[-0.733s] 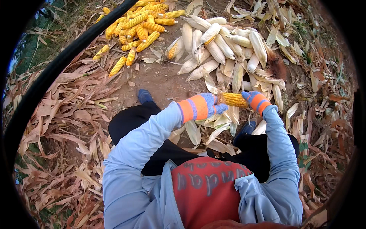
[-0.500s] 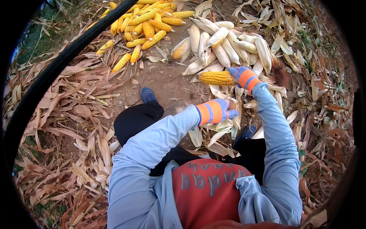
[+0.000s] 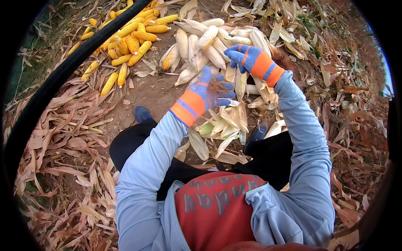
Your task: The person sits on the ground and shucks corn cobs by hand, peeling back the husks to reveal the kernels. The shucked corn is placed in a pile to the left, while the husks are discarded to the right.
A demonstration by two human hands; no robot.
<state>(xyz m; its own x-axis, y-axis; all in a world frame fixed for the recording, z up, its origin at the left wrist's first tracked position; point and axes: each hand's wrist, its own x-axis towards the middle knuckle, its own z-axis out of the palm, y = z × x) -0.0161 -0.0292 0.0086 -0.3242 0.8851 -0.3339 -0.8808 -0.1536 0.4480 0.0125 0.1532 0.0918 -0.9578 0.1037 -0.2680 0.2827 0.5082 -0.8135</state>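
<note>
My left hand (image 3: 205,94), in a blue and orange knit glove, is held over the ground with its fingers spread. Brown corn silk (image 3: 217,86) lies against its fingers. Farther right, my right hand (image 3: 254,60) wears a matching glove; its fingers reach leftward, slightly bent, and no cob shows in them. Just beyond and below it lies a heap of corn ears in pale husks (image 3: 208,37). Loose peeled husks (image 3: 228,123) sit between my feet, nearer than both hands. At the far left is a pile of bare yellow corn cobs (image 3: 132,42).
Dry leaves and husks (image 3: 63,142) cover the ground on the left, with more dry litter (image 3: 351,125) on the right. Bare soil (image 3: 155,94) lies between the piles. A dark curved bar (image 3: 63,69) crosses the upper left. My shoes (image 3: 142,113) flank the husks.
The yellow cob has left my right hand, which has moved up and left, its fingers loosened. My left hand has risen leftward and spread its fingers, letting go of the husks. The view has shifted.
</note>
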